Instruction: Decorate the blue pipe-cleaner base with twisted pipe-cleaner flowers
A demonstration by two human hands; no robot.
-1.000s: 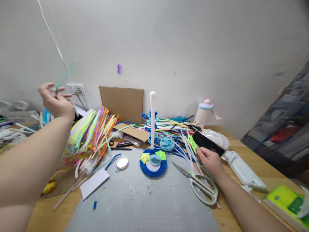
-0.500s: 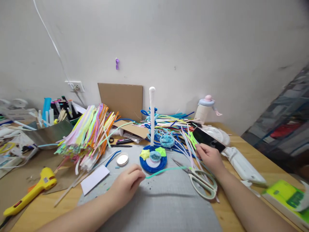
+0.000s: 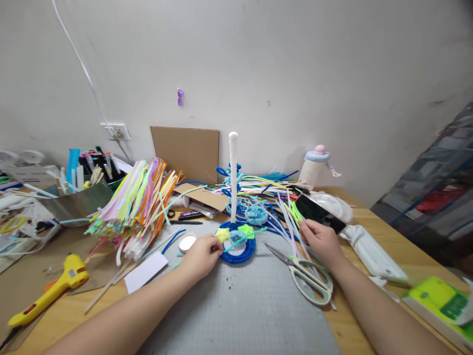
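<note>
My left hand pinches one end of a teal pipe cleaner, whose free part slants up to the right over a round blue base. On that base sit a yellow star, a green star and a fuzzy light-blue piece, with a white upright stem at its back. At the right, my right hand is closed at the lower left edge of a phone, beside bright green pipe cleaners. What its fingers grip is hidden. Scissors lie partly opened below it.
A large bundle of coloured pipe cleaners and a yellow glue gun are at the left. Behind the base lie loose pipe cleaners. A bottle and a white power bank-like block stand or lie at the right.
My left hand has moved slightly up and away from me, and the teal pipe cleaner has swung up from the mat to over the blue base. My right hand stays in place.
</note>
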